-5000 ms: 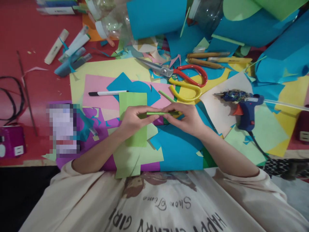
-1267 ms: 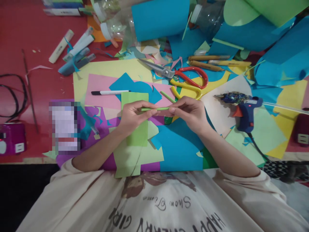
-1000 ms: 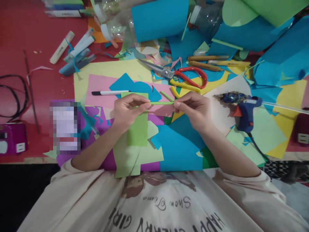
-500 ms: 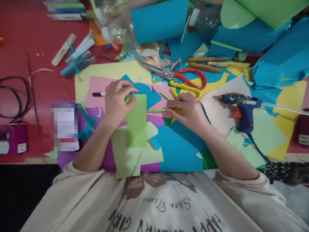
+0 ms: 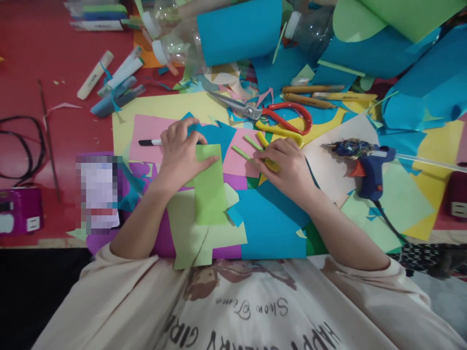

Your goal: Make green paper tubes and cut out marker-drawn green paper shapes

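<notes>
Bright lime-green rectangular paper sheet (image 5: 210, 194) pretty much dead centre, lying over a pale-green paper piece (image 5: 188, 231), with the upper left part hidden by the left hand (image 5: 182, 153). Fingers there loosely bent and spread, thumb stretched wide across the top of the sheet, so basically an open, relaxed hand. Just to the right, two thin lime-green paper strips (image 5: 241, 152), side by side and slanting the same way, the lower one running in under the fingertips of the right hand (image 5: 281, 158). Fingers on that side bunched and curled, but honestly can't tell if pinching the strip or just resting on it, with the far end out of sight. White marker with a black cap (image 5: 149, 142) poking out beside the left hand, rest of the barrel covered. Big metal scissors with red and yellow handles (image 5: 251, 113) just beyond the right hand, yellow loop partly blocked. Further right, dark blue glue gun (image 5: 372, 170) with a lumpy front, clear glue stick (image 5: 426, 158) cut off at the edge of view. Up top, clear plastic bottle (image 5: 180, 51), half lost behind curved blue paper (image 5: 241, 31). Off left, phone-like thing (image 5: 98, 189) pixelated to mush, impossible to read.
</notes>
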`<state>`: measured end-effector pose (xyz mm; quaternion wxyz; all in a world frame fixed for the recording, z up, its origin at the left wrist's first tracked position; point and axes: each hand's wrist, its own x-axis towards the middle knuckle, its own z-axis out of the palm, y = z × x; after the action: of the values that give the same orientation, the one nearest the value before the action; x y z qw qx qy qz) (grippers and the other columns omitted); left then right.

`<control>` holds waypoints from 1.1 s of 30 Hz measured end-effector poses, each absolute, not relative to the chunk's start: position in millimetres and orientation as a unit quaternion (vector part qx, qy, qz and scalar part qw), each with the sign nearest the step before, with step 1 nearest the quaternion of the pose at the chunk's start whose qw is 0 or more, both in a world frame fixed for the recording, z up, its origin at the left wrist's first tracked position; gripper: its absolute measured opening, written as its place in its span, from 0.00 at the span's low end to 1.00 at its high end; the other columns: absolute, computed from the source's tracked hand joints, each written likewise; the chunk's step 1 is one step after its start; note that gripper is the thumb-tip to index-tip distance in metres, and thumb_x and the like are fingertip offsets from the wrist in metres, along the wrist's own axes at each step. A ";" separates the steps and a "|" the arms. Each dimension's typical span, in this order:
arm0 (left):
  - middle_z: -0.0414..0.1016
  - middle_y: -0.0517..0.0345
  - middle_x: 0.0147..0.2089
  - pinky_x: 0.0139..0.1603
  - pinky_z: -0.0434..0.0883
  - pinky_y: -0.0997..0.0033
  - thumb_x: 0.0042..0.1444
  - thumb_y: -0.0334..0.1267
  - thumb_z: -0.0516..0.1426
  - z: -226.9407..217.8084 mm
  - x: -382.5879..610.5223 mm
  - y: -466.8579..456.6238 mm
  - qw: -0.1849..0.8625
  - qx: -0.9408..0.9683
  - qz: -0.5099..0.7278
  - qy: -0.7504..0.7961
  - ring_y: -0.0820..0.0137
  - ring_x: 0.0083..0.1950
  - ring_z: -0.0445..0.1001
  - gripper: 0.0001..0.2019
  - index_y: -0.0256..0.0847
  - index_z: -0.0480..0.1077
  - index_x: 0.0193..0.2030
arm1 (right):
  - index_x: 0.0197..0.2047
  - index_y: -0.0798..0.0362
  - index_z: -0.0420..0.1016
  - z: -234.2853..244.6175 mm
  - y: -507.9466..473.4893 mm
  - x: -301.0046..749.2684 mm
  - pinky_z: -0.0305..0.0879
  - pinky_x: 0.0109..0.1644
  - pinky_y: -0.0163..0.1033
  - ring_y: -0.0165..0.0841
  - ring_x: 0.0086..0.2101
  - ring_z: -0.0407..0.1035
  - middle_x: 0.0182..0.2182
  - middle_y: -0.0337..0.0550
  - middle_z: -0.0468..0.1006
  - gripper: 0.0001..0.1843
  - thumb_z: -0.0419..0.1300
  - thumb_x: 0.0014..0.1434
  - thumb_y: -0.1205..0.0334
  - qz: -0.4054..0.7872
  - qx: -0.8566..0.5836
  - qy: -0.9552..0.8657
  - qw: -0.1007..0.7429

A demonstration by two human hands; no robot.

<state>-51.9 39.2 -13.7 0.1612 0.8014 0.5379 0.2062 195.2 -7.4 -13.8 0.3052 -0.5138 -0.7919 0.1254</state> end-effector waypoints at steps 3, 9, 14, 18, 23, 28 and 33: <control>0.70 0.52 0.58 0.61 0.54 0.42 0.46 0.45 0.66 -9.8 -50.4 38.1 0.187 0.827 0.198 0.492 0.46 0.63 0.61 0.10 0.45 0.70 0.29 | 0.34 0.50 0.76 -14.1 -8.5 193.2 0.67 0.42 0.50 0.41 0.35 0.70 0.33 0.48 0.77 0.09 0.55 0.63 0.60 0.131 -0.509 -0.797 0.297; 0.77 0.58 0.48 0.60 0.56 0.48 0.59 0.40 0.54 -7.0 -54.1 43.5 0.183 0.784 0.267 0.530 0.56 0.55 0.69 0.07 0.51 0.73 0.34 | 0.38 0.49 0.77 -13.6 -9.3 193.0 0.67 0.44 0.50 0.41 0.39 0.72 0.37 0.48 0.79 0.07 0.56 0.62 0.63 0.120 -0.497 -0.799 0.318; 0.74 0.54 0.50 0.57 0.60 0.49 0.45 0.48 0.67 -23.1 -66.7 53.3 0.152 0.769 0.257 0.566 0.50 0.56 0.67 0.19 0.50 0.72 0.44 | 0.38 0.50 0.77 -13.8 -8.3 194.4 0.67 0.42 0.48 0.40 0.38 0.72 0.36 0.47 0.79 0.06 0.57 0.62 0.65 0.109 -0.497 -0.790 0.342; 0.72 0.53 0.50 0.54 0.63 0.51 0.42 0.48 0.69 -36.7 -70.5 54.8 0.138 0.772 0.243 0.570 0.52 0.55 0.67 0.23 0.47 0.70 0.45 | 0.39 0.48 0.77 -15.3 -8.1 193.0 0.66 0.44 0.49 0.41 0.40 0.72 0.39 0.47 0.79 0.08 0.56 0.62 0.65 0.125 -0.504 -0.791 0.324; 0.74 0.57 0.41 0.50 0.64 0.52 0.41 0.43 0.70 -40.4 -68.3 53.7 0.135 0.740 0.296 0.588 0.55 0.49 0.70 0.19 0.46 0.66 0.36 | 0.38 0.48 0.76 -15.0 -8.4 192.9 0.67 0.44 0.50 0.41 0.39 0.73 0.37 0.47 0.79 0.07 0.56 0.62 0.65 0.123 -0.497 -0.792 0.333; 0.68 0.67 0.30 0.44 0.66 0.64 0.49 0.48 0.66 -18.5 -64.5 52.7 0.179 0.665 0.418 0.593 0.72 0.37 0.71 0.18 0.44 0.61 0.31 | 0.33 0.51 0.78 -10.2 -11.0 192.9 0.68 0.36 0.47 0.38 0.30 0.71 0.27 0.46 0.77 0.12 0.54 0.63 0.60 0.160 -0.450 -0.825 0.303; 0.68 0.73 0.26 0.19 0.60 0.74 0.43 0.62 0.65 -9.2 -52.7 43.5 0.326 0.479 0.584 0.568 0.83 0.18 0.59 0.27 0.47 0.63 0.40 | 0.37 0.49 0.78 -4.9 -19.2 186.3 0.72 0.37 0.44 0.37 0.33 0.74 0.31 0.44 0.79 0.11 0.54 0.63 0.59 0.298 -0.413 -0.797 0.325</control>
<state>-52.7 43.5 -9.2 0.3259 0.4792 0.5685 0.5840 186.3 -19.2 -4.9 0.3252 -0.4132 -0.7966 0.2983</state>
